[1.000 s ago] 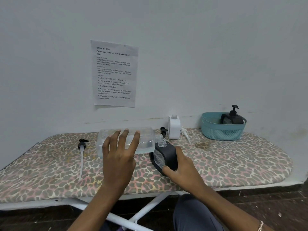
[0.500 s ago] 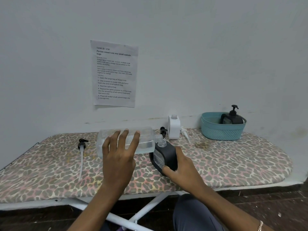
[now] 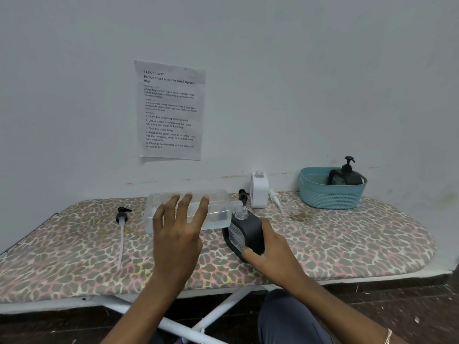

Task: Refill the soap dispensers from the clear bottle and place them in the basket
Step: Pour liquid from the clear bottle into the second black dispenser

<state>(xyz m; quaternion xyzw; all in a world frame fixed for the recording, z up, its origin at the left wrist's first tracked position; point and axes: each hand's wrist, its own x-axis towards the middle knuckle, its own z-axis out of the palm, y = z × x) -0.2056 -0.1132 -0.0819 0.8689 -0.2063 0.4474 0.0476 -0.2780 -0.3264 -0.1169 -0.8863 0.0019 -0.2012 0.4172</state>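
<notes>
The left hand [image 3: 177,234], fingers spread and curled over it, holds the clear bottle [image 3: 218,204] tipped sideways, well left of the basket [image 3: 330,197], with a shallow layer of clear liquid inside. Its neck meets the open neck of the black dispenser [image 3: 248,229], which the right hand [image 3: 270,254] grips on the ironing board [image 3: 347,239]. The basket holds a second black dispenser [image 3: 346,175] with its pump on. Just left of the basket stands an uncapped white dispenser [image 3: 259,192]. Nothing has visibly moved since the earlier frames.
</notes>
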